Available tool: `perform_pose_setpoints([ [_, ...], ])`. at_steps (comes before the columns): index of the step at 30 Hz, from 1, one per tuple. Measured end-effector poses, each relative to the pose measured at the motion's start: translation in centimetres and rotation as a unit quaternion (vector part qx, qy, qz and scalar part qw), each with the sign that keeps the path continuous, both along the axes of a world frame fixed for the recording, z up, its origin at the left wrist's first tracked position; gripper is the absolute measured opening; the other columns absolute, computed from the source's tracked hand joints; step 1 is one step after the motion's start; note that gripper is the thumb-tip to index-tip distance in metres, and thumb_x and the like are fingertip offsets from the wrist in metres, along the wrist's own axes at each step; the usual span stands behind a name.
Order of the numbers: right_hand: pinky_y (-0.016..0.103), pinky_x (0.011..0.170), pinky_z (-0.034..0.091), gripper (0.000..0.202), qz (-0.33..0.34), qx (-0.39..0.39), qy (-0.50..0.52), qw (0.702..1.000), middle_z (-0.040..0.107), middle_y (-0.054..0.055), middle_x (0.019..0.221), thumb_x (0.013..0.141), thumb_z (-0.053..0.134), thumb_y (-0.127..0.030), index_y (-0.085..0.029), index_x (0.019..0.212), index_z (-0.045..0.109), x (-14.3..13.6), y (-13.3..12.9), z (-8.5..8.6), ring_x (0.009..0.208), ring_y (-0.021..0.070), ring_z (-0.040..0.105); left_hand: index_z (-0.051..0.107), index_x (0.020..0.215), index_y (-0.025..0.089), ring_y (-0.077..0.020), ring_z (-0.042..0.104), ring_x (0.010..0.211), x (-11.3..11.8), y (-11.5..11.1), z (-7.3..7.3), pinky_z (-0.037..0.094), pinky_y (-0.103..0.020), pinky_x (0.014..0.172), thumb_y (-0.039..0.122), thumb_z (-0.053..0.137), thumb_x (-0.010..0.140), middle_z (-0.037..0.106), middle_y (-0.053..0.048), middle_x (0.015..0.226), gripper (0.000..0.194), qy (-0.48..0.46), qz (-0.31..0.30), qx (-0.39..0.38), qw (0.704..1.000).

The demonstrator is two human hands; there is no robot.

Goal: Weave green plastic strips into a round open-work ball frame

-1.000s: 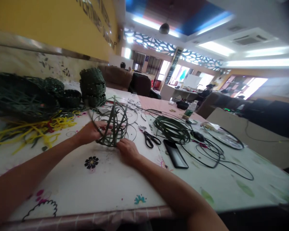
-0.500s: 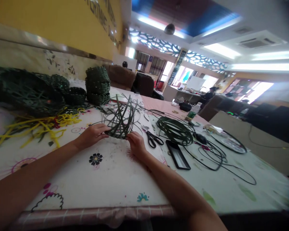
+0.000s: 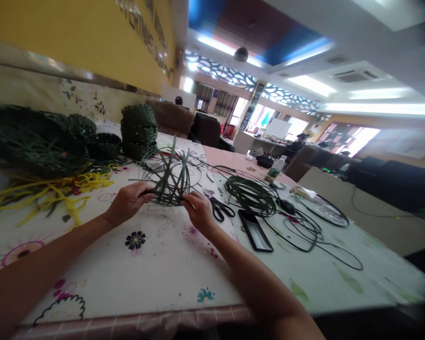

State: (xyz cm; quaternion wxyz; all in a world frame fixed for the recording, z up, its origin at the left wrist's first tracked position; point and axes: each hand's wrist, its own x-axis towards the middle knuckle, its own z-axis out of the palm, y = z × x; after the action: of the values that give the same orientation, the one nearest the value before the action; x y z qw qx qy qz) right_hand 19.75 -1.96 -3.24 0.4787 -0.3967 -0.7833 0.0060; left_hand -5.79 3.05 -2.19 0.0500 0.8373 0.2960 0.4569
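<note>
Between my hands is a partly woven basket (image 3: 168,194) of dark green strips, its loose strip ends standing up and curving outward. My left hand (image 3: 129,200) pinches its left edge, fingers closed on the weave. On the opposite edge, my right hand (image 3: 197,208) grips the basket between thumb and fingers. The fingertips of both hands are partly hidden by the strips. Black-handled scissors (image 3: 219,210) lie just right of my right hand. Beyond them is a coil of flat green strip (image 3: 250,194).
Finished green baskets (image 3: 139,130) are stacked at the back left, beside a large dark basket (image 3: 38,137). Yellow strips (image 3: 62,191) lie in front. To the right are a black tray-like frame (image 3: 255,231), a plastic bottle (image 3: 276,169) and loose loops of thin strip (image 3: 326,243).
The basket has tipped somewhat, its upright strips leaning differently, and both hands still grip its edges. The whole view has shifted slightly, with the scene moving left.
</note>
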Motion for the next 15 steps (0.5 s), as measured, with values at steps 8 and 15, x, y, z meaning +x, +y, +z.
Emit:
perform_pose_setpoints([
  [8, 0.030, 0.077, 0.043, 0.016, -0.073, 0.015, -0.100, 0.992, 0.060, 0.007, 0.084, 0.096, 0.053, -0.020, -0.019, 0.087, 0.067, -1.2, 3.1, 1.3, 0.083, 0.0198, 0.055, 0.067, 0.100, 0.017, -0.0210, 0.066, 0.079, -0.3, 1.2, -1.7, 0.049, -0.030, 0.077, 0.055, 0.053, 0.093, 0.069, -0.006, 0.088, 0.040, -0.028, 0.090, -0.015, 0.995],
  [15, 0.028, 0.073, 0.042, 0.015, -0.075, 0.024, -0.142, 0.987, 0.059, 0.005, 0.080, 0.095, 0.055, -0.018, -0.019, 0.083, 0.065, -1.8, 3.8, -2.1, 0.079, 0.0191, 0.053, 0.061, 0.106, 0.017, -0.0291, 0.060, 0.112, 0.2, 0.6, -2.4, 0.047, -0.041, 0.099, 0.050, 0.054, 0.094, 0.065, -0.015, 0.112, 0.035, -0.002, 0.137, 0.063, 0.988],
])
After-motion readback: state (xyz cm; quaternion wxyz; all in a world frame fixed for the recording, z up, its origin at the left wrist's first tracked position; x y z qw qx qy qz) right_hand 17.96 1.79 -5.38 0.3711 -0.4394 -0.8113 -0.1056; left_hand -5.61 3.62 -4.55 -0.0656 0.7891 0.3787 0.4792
